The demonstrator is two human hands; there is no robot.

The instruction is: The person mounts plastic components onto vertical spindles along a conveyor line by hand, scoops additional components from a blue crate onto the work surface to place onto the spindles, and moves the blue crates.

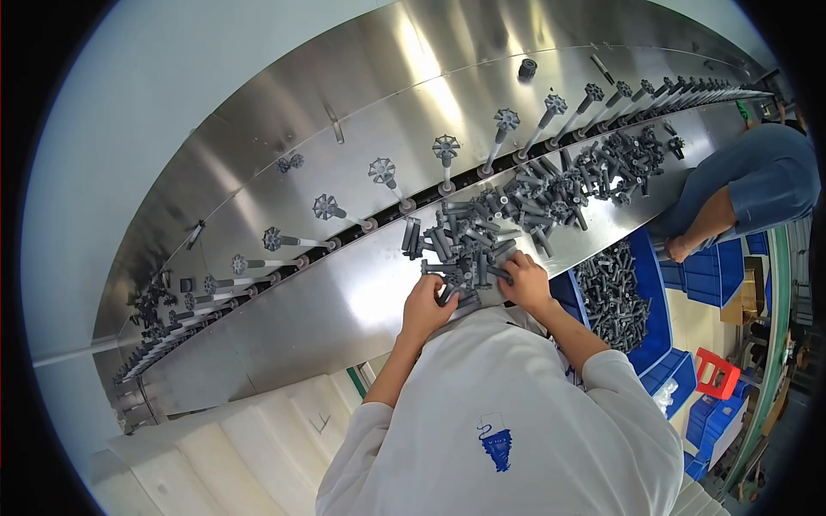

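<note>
A heap of dark grey plastic tube parts (469, 228), some with flared or toothed ends, lies on the steel table in front of me. My left hand (425, 308) is at the near left edge of the heap, its fingers curled round a grey tube (447, 295). To its right, my right hand (526, 282) closes its thumb and fingers on another grey tube (502, 253) at the heap's near right side. The fingers partly cover both tubes. More tubes lie loose between the two hands.
Behind the heap, a curved row of upright spindles bears grey star-shaped heads (446, 148) along a dark slot. At right, a blue bin (654, 297) holds many grey parts. A co-worker's arm (712, 225) and blue clothing are beyond it. A red crate (716, 374) stands lower right.
</note>
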